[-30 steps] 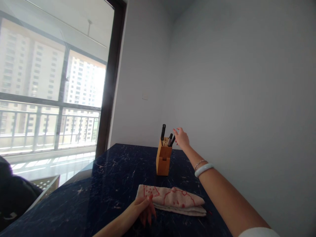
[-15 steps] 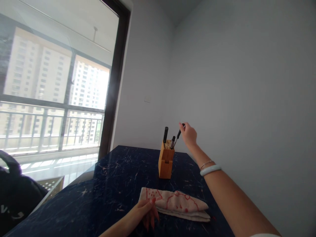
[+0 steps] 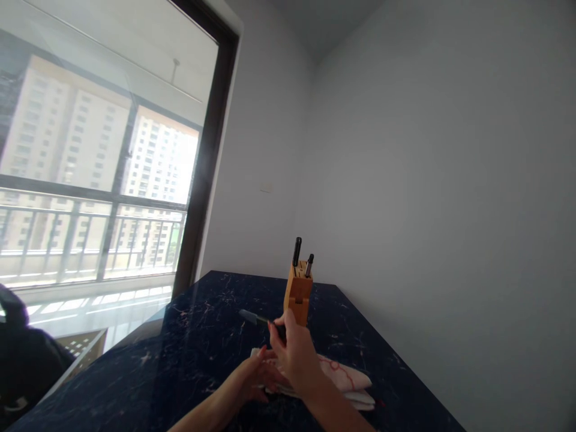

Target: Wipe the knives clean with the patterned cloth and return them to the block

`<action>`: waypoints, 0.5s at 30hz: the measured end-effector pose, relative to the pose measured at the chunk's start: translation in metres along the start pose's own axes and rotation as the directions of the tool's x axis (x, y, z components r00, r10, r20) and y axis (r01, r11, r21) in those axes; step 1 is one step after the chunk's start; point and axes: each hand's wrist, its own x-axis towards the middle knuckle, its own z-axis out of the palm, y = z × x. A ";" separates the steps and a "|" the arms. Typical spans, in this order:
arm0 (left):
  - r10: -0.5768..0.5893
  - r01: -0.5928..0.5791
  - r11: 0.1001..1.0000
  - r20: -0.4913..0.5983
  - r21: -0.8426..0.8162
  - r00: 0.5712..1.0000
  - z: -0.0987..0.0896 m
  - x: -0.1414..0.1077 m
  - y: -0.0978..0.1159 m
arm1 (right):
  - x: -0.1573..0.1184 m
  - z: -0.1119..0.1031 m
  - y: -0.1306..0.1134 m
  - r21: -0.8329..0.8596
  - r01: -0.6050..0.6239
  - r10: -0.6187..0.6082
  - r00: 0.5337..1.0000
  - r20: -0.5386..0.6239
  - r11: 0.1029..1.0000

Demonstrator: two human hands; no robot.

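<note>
By smooth grey walls, above a white-veined dark-blue worktop, the right hand closes round a black-handled knife, the left hand loosely open at a folded red-patterned cloth before a wooden knife block.

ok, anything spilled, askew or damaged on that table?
No visible spills or damage. Knife block stands upright; right hand grips the knife. Only oddity: a small red speck by the folded cloth's right end, too small to identify.
</note>
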 end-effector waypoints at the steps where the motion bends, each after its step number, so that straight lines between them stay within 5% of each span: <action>1: 0.067 -0.066 0.996 0.011 -0.063 0.998 0.004 -0.005 0.006 | -0.012 0.009 0.004 -0.013 -0.003 0.003 0.999 0.052 1.000; 4: 0.111 -0.107 0.972 0.010 -0.209 0.994 0.014 -0.017 0.018 | -0.040 0.028 0.013 -0.066 -0.078 0.089 0.981 0.175 0.995; 7: 0.040 -0.075 0.969 -0.152 -0.234 0.988 0.014 -0.015 0.013 | -0.058 0.035 0.014 -0.091 -0.079 0.105 0.937 0.333 0.993; 12: 0.189 -0.217 0.976 -0.478 -0.003 0.858 -0.007 -0.003 0.000 | -0.066 0.030 0.010 -0.016 -0.099 0.096 0.894 0.437 0.995; 15: 0.285 -0.227 0.958 -0.525 0.173 0.802 -0.015 0.000 0.004 | -0.064 0.025 0.013 -0.027 -0.112 0.113 0.889 0.443 0.993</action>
